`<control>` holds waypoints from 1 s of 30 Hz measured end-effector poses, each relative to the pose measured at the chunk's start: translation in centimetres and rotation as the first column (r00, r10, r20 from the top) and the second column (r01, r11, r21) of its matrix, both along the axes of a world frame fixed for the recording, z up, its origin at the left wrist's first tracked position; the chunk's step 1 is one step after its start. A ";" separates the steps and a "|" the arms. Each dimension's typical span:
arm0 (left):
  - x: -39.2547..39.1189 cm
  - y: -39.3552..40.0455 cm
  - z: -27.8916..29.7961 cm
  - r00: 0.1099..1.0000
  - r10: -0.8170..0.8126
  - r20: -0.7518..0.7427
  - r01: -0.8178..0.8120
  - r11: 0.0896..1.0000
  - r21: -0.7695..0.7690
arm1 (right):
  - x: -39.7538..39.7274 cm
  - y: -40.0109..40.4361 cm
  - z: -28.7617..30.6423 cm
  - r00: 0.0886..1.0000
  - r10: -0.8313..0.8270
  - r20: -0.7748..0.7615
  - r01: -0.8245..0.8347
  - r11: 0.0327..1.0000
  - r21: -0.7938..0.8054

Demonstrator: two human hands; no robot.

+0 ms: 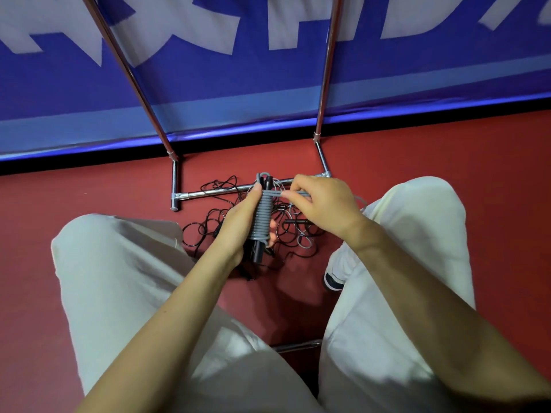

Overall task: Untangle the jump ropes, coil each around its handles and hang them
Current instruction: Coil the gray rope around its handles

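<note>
My left hand (pixel 238 222) grips two black handles (pixel 257 251) held together, its fingers (pixel 272 226) curled round the grey rope (pixel 261 217) coiled in tight turns along them. My right hand (pixel 323 201) pinches the free end of that grey rope, drawn taut across the top of the bundle. Below, on the red floor (pixel 89 192), lies one tangle of thin black rope (pixel 205 226) with another black handle (pixel 298 222) in it, draped over the chrome rack base (pixel 208 193). Two upright rack poles (pixel 325 73) rise before a blue banner (pixel 223 79)
</note>
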State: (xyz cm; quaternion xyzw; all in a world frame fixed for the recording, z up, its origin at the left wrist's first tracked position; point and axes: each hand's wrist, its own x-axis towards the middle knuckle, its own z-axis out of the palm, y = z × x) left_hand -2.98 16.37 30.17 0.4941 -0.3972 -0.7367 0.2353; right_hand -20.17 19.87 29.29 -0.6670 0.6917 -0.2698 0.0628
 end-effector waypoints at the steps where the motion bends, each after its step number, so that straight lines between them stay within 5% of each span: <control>1: 0.0 -0.1 0.1 0.998 -0.024 -0.049 0.026 0.999 0.036 | 0.2 -0.1 0.1 0.997 -0.006 0.078 0.007 1.000 -0.019; 3: 0.1 -0.2 0.4 0.980 -0.074 -0.185 0.095 0.990 0.105 | 0.6 -0.4 0.1 0.928 0.002 0.374 -0.004 1.000 0.006; 7: 0.8 0.0 0.3 0.837 -0.148 -0.527 0.311 0.921 0.235 | 2.4 0.3 0.9 0.611 0.067 0.789 -0.164 0.985 0.043; 11: 0.8 0.6 -0.4 0.571 -0.201 -0.796 0.642 0.714 0.280 | 3.4 0.9 1.2 0.569 0.078 0.819 -0.243 0.967 0.076; 13: 0.7 0.7 -0.6 0.569 -0.242 -0.786 0.680 0.677 0.284 | 3.7 1.1 1.2 0.566 0.055 0.823 -0.233 0.968 0.096; 17: 0.2 0.8 -0.5 0.846 -0.348 -0.404 0.474 0.838 0.271 | 4.2 1.1 1.0 0.551 -0.069 0.832 -0.115 0.981 0.158; 21: -0.4 0.3 -1.3 0.957 -0.253 -0.139 0.270 0.955 0.125 | 3.2 0.5 -0.5 0.778 -0.086 0.622 0.052 0.996 0.073; 24: -0.5 0.5 -1.5 0.981 -0.174 0.084 0.179 0.982 -0.057 | 2.9 0.3 -1.4 0.889 -0.147 0.434 0.157 0.988 0.013; 30: -0.6 0.6 -1.1 0.898 -0.054 0.437 0.191 0.943 -0.274 | 3.5 0.4 -2.4 0.936 -0.149 0.320 0.155 0.988 0.004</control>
